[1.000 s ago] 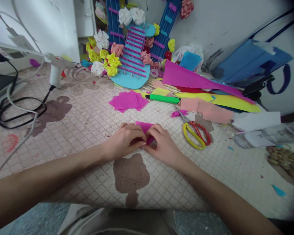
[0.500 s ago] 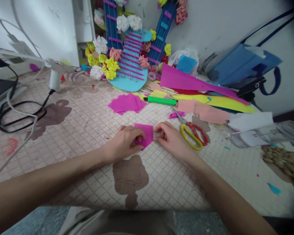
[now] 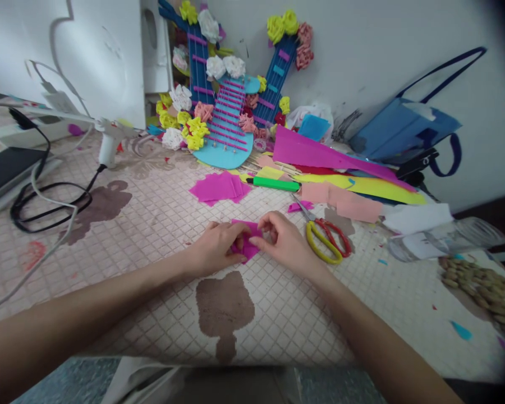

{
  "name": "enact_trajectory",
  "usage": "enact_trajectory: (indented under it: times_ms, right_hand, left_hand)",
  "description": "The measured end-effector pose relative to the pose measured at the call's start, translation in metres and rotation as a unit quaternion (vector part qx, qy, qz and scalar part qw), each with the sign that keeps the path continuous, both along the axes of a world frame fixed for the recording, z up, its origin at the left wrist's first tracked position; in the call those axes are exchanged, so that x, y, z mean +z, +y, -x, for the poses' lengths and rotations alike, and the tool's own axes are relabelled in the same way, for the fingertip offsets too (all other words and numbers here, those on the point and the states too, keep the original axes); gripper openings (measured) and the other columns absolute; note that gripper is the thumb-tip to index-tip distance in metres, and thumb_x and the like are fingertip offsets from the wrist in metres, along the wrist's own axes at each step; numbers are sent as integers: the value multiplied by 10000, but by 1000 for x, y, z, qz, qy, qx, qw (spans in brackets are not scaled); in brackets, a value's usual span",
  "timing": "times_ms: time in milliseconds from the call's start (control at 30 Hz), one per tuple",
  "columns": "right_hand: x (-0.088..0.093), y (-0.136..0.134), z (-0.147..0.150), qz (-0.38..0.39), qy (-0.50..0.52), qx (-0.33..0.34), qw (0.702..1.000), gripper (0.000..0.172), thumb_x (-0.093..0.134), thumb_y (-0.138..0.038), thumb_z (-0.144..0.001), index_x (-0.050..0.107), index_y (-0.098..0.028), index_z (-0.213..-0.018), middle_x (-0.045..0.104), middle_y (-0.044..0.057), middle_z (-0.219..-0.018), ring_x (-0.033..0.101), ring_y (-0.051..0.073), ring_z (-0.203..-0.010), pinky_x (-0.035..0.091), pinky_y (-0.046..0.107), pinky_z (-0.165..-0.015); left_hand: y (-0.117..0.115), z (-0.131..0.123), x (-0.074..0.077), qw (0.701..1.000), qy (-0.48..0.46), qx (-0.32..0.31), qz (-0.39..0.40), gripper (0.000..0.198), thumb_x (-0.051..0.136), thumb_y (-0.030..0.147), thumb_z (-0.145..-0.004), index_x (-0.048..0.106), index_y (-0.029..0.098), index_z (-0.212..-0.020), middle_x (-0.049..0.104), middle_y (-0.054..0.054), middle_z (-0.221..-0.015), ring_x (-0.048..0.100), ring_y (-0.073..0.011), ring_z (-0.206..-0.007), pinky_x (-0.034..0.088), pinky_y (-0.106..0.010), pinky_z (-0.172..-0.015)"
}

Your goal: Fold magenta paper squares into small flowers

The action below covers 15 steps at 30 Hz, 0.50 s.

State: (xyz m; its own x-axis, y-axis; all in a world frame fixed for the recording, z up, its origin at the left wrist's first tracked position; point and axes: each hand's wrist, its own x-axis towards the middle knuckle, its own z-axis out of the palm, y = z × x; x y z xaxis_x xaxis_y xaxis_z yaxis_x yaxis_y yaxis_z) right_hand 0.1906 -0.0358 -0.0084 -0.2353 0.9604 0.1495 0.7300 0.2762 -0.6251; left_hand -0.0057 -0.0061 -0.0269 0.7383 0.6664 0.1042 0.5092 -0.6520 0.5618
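Observation:
A small magenta paper square lies on the quilted beige table cover, pinched from both sides. My left hand grips its left part with curled fingers. My right hand pinches its right edge between thumb and fingers, folding it inward. More magenta squares sit in a loose pile further back. Yellow and red scissors rest just right of my right hand.
A green marker, sheets of magenta, yellow and pink paper and a blue craft with paper flowers fill the back. A glue gun with black cable stands at left. A clear bottle lies at right.
The right hand, apart from the square half a second ago, has come back onto its right edge. The camera view has tilted up, showing more of the wall.

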Motion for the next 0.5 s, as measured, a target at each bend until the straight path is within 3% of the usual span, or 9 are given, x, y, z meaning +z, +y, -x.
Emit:
enact_trajectory:
  times_ms: [200, 500]
  right_hand:
    - [-4, -10, 6, 31, -87, 0, 996, 255, 647, -262, -749, 478, -219, -935, 545, 31, -971, 554, 186, -837, 423, 314, -690]
    - [-15, -10, 9, -6, -127, -10, 992, 323, 655, -377, -756, 459, -221, -960, 551, 35, -968, 567, 215, -866, 410, 315, -656]
  left_hand:
    - [-2, -1, 5, 999, -13, 16, 43, 364, 706, 232, -741, 539, 160, -1056, 648, -25, -885, 599, -192, -824, 382, -370, -802]
    - [3, 3, 4, 996, -76, 15, 47, 401, 696, 245, -728, 558, 159, -1094, 624, -47, -933, 586, -173, -809, 443, -304, -716]
